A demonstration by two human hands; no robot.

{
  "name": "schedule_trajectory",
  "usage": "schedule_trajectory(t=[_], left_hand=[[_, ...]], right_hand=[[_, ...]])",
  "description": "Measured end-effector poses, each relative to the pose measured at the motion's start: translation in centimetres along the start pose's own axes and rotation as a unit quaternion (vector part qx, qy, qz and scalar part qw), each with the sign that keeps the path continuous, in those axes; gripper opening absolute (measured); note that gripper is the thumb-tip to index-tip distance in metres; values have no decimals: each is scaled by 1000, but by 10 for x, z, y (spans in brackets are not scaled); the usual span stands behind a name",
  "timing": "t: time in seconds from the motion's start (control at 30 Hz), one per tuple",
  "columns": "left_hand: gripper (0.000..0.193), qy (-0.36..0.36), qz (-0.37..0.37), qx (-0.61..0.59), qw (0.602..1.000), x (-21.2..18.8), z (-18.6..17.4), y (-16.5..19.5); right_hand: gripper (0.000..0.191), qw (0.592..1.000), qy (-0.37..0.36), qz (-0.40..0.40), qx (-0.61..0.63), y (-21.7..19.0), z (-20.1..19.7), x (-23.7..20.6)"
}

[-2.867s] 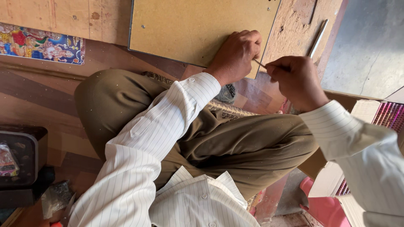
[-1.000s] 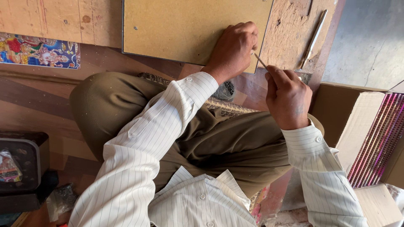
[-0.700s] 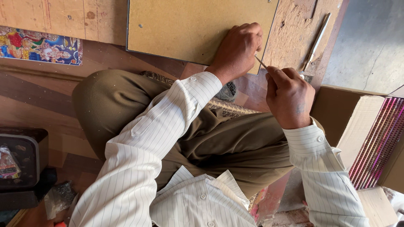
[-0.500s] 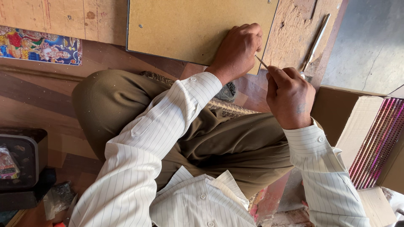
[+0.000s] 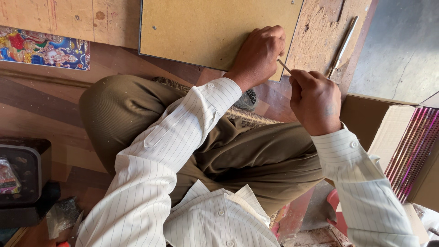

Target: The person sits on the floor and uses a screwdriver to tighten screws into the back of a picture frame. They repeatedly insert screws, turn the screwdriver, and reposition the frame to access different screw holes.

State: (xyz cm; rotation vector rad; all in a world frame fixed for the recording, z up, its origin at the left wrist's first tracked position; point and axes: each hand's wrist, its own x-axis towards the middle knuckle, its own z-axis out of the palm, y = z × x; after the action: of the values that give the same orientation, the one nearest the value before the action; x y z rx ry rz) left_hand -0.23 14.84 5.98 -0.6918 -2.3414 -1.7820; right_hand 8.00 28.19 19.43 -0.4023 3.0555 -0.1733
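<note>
Here, by item:
Board (image 5: 206, 32): flat on the floor ahead of the knees; stiff, thin, light; best gripped at an edge.
Left hand (image 5: 258, 52): fingers curled, pressing the board's near corner.
Right hand (image 5: 315, 103): fingertips pinched shut on a stick (image 5: 284, 67).
Stick: thin, light, likely snaps if bent; held near its end, tip meeting the left hand.

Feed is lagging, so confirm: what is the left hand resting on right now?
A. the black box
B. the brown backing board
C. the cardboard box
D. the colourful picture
B: the left hand presses on the brown backing board, near its lower right corner.
</note>
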Motion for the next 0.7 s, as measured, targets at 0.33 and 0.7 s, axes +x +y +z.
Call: schedule_trajectory(t=[0.33,0.7], left_hand=[[17,4,8,3,1000,0,-1,1],[22,4,11,18,1000,0,-2,0]], right_hand=[[5,999,-44,10,-12,-6,-9,9],[11,977,-1,125,171,6,10,0]])
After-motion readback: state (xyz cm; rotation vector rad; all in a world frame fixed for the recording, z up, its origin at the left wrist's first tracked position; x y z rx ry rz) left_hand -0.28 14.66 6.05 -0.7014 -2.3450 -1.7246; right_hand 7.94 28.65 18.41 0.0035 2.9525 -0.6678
